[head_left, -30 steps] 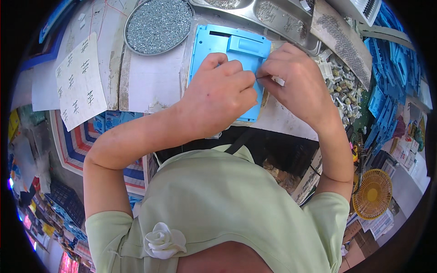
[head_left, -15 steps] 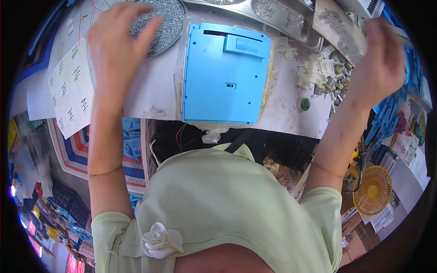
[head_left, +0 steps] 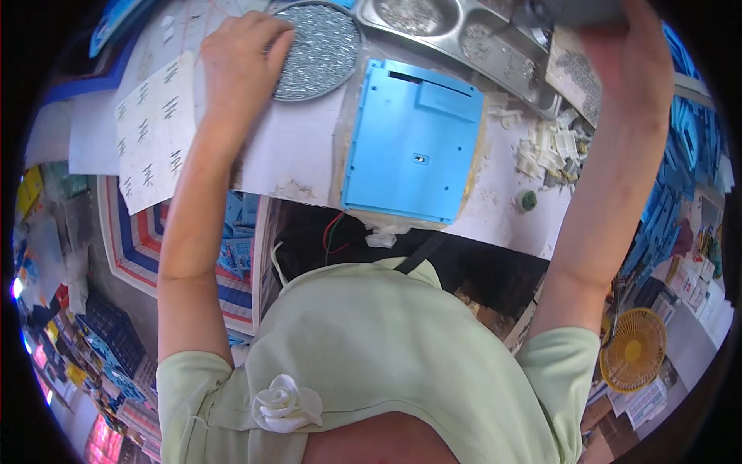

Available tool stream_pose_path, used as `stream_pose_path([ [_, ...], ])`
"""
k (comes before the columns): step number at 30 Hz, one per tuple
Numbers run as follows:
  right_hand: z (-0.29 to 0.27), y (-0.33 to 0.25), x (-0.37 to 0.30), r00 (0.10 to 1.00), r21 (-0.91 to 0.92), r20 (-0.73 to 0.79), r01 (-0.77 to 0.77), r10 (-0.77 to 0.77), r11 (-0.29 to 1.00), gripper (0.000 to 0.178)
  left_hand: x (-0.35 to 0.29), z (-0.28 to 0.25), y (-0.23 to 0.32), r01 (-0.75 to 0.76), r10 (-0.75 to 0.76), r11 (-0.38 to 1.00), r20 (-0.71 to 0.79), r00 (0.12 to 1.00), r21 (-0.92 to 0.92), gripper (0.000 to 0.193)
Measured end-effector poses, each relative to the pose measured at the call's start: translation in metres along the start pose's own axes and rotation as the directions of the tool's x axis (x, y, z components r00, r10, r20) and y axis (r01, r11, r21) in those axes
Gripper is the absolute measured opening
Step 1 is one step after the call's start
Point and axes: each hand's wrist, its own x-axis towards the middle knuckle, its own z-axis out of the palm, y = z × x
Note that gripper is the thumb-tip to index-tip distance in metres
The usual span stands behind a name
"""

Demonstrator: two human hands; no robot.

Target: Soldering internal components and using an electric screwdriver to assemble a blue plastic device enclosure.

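A light-blue plastic panel (head_left: 413,147) lies flat on the table before me, with a slot and a raised block at its far end and a small switch-like part in its middle. My left hand (head_left: 243,62) is at the left edge of a round metal dish (head_left: 360,46) full of small silver screws (head_left: 317,50). Its fingers are curled with thumb and fingertips close together; whatever they pinch is too small to make out. At the far right my right hand (head_left: 638,66) is raised around a blurred dark-grey tool (head_left: 583,11), whose kind I cannot make out.
A steel tray (head_left: 502,66) with small metal parts stands behind the panel. White plastic pieces (head_left: 553,151) and a small green roll (head_left: 526,201) lie right of it. A written-on sheet (head_left: 147,143) lies left. Blue panels (head_left: 680,155) and a yellow basket (head_left: 634,352) are far right.
My left hand has come to the dish's edge, its fingers drawing together. My right hand has reached farther out and now holds the dark-grey tool. The whole view has shifted, moving the panel rightward.
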Motion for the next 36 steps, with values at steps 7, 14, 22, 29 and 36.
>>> stream_pose_path([
  [7,0.062,0.001,-0.087,0.988,0.29,-0.1,0.145,-0.121,0.946,0.034,-0.009,-0.028,0.105,-0.146,0.162,0.864,-0.007,0.987,-0.482,0.018],
  [14,0.09,-0.028,-0.116,0.993,0.235,-0.08,0.105,-0.089,0.966,0.033,-0.023,-0.036,0.151,-0.216,0.23,0.756,-0.059,0.971,-0.618,0.025],
  [22,0.086,-0.022,-0.115,0.994,0.248,-0.072,0.102,-0.087,0.963,0.033,-0.02,-0.033,0.146,-0.199,0.218,0.76,-0.046,0.975,-0.618,0.024],
  [29,0.088,-0.018,-0.103,0.993,0.264,-0.053,0.113,-0.102,0.958,0.034,-0.019,-0.036,0.126,-0.185,0.182,0.811,-0.06,0.981,-0.556,0.023],
  [36,0.083,-0.004,-0.086,0.99,0.266,0.035,0.121,-0.134,0.956,0.034,-0.021,-0.04,0.102,-0.15,0.13,0.849,-0.074,0.989,-0.507,0.022],
])
